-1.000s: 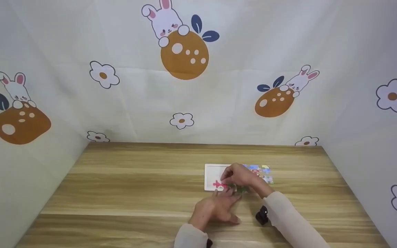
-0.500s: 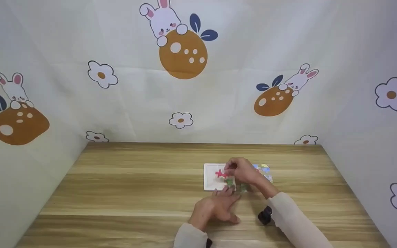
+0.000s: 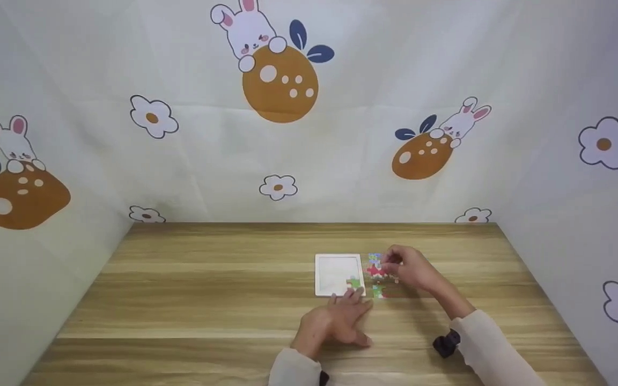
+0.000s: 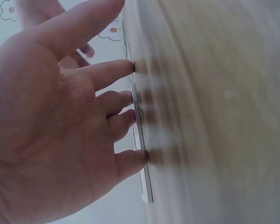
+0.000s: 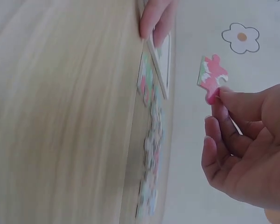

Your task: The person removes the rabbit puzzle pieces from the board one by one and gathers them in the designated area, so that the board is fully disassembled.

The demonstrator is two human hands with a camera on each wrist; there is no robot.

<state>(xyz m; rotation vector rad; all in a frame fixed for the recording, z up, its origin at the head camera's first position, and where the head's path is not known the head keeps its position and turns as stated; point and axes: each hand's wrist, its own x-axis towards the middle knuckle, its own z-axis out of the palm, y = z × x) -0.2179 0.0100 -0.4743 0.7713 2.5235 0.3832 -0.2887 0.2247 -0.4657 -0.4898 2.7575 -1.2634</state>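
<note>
My right hand (image 3: 410,266) pinches a pink-red puzzle piece (image 5: 212,77) between thumb and forefinger, raised above the loose puzzle pieces (image 5: 154,144). In the head view that hand covers part of those pieces, right of the white puzzle frame (image 3: 317,276). A green puzzle piece (image 3: 353,282) lies in the frame's lower right corner. My left hand (image 3: 336,321) rests at the near edge of the frame, fingers spread and fairly straight, with fingertips touching the frame and the table, as the left wrist view (image 4: 60,121) shows from the palm side.
The wooden table (image 3: 207,289) runs back to a pale curtain (image 3: 207,161) printed with rabbits, oranges and flowers, which also closes both sides. A green and red puzzle piece (image 3: 380,291) lies just right of the frame. A black wrist camera (image 3: 446,343) hangs under the right sleeve.
My right hand has lifted the pink-red piece from over the frame and carried it right, above the loose pieces. The left hand has stayed at the frame's near edge.
</note>
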